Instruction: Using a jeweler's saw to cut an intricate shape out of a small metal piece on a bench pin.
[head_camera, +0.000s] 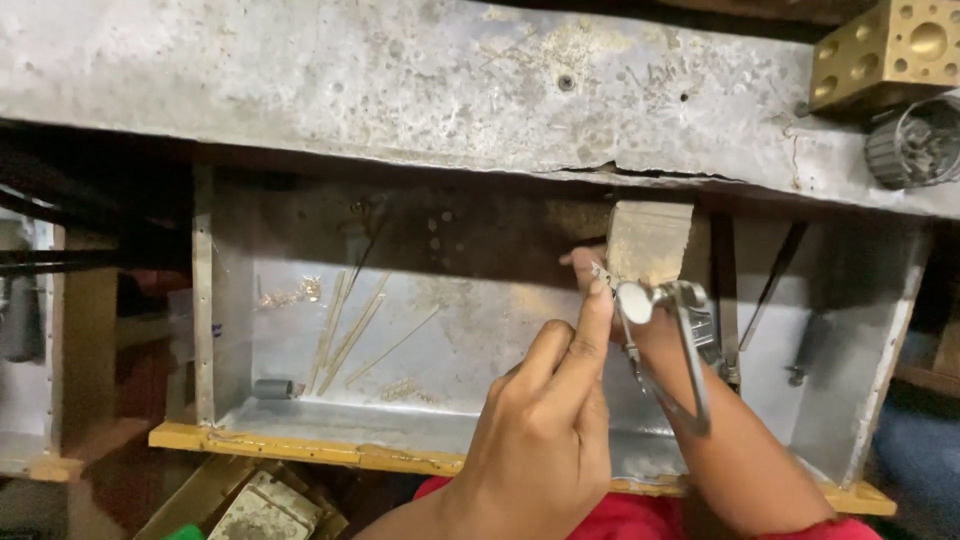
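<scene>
My left hand (545, 430) reaches up from the bottom centre. Its index finger is stretched onto the round screw knob at the top of a metal saw frame (690, 350), with the other fingers curled beside it. The frame lies along my right wrist. My right hand (655, 345) comes in from the lower right and is mostly hidden behind the frame. Only its fingertips show, at the left side of a wooden bench peg (650, 240) that sticks out from under the worn benchtop (400, 80). I cannot see what those fingertips hold.
Below the hands is a metal-lined tray (300, 450) with a yellow wooden front edge, holding thin brass rods (350, 330) and a small grey cylinder (272, 388). A brass block with round hollows (890, 50) and a grey ribbed holder (915, 145) sit top right. Red cloth (620, 515) lies at the bottom.
</scene>
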